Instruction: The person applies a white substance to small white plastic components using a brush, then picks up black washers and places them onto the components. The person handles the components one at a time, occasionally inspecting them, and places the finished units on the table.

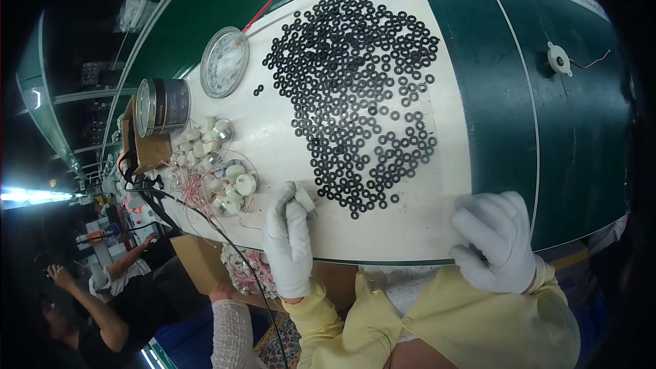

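My left hand, in a white glove, is at the table's near edge. Its fingers are closed around a small white cylindrical part, partly hidden by the glove. My right hand, also gloved, hovers by the near edge farther right. Its fingers curl loosely, with the thumb apart and nothing visible between them. Many black rings lie spread over the white sheet beyond my hands. Left of them sits a pile of white round parts with silver faces and thin pink wires.
At the back left are a round dish of white paste with a red-tipped stick and a metal can. A wired white disc lies on the green mat. A black cable crosses the left edge. Another person's sleeve is close by.
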The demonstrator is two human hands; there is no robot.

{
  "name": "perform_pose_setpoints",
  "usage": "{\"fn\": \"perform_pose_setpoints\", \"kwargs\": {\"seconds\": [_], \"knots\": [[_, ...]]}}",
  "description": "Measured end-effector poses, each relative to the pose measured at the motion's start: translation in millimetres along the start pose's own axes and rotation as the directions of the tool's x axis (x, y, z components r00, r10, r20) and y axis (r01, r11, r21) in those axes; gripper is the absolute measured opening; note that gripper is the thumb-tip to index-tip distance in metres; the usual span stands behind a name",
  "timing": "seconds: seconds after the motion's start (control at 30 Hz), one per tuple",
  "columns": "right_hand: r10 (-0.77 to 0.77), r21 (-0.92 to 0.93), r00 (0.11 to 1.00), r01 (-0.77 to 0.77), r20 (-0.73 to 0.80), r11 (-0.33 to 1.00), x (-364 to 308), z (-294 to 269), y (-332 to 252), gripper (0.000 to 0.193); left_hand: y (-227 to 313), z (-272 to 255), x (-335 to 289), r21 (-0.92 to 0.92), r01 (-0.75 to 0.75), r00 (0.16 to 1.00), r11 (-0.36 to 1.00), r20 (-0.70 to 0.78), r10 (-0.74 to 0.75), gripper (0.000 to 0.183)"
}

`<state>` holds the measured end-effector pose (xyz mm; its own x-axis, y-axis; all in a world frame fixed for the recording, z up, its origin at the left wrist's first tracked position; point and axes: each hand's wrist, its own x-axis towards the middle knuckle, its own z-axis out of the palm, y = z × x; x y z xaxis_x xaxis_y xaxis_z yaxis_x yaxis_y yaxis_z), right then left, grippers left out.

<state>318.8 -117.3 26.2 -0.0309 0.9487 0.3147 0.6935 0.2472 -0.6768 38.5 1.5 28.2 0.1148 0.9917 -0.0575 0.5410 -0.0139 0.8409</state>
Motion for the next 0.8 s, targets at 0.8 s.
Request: {"fn": "perform_pose_setpoints", "kwargs": {"seconds": [0.8], "knots": [[-0.015,-0.01,1.0,0.015,0.014,1.0,1.3,-3.4,-5.0,0.051,33.4,-9.6,25.3,0.569,-0.522,0.85,0.635,0.291,0.439,0.033]]}}
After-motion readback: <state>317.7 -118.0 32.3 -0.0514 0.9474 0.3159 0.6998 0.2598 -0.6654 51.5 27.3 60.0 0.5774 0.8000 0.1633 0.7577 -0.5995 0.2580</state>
